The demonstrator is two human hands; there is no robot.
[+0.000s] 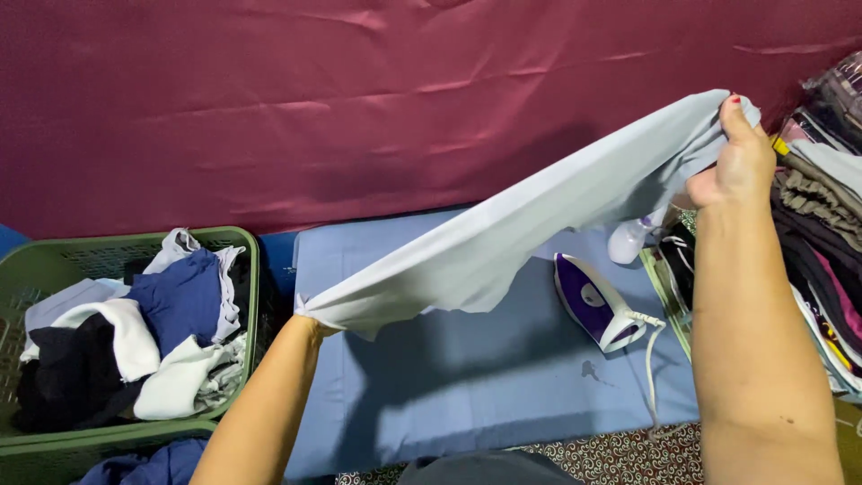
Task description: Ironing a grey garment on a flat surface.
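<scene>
Basket: a green laundry basket (235,269) stands at the far left, heaped with crumpled clothes (135,341) in white, blue and black.
Left hand: the left hand (307,316) is hidden inside the lower end of the pale grey garment (512,229), so how far it is open cannot be told; the forearm enters the cloth at the hem.
Garment: it stretches in the air from low left to high right, above the blue ironing pad (449,377), not touching it.
Doing it well: in my judgement the cloth lies flattest if both hands keep even tension, so the folds near the lower end pull out, and if it comes down square to the pad's edges.
Iron: a purple and white iron (597,310) rests on the pad's right part, cord (651,359) trailing; lowered cloth would best stay apart from it.
Spray bottle: a white spray bottle (628,241) sits just behind the iron.
Right hand: the right hand (741,162) is closed tight on the garment's upper end, thumb pressed over the bunched fabric.
Stack: folded clothes (822,233) are piled at the far right.
</scene>
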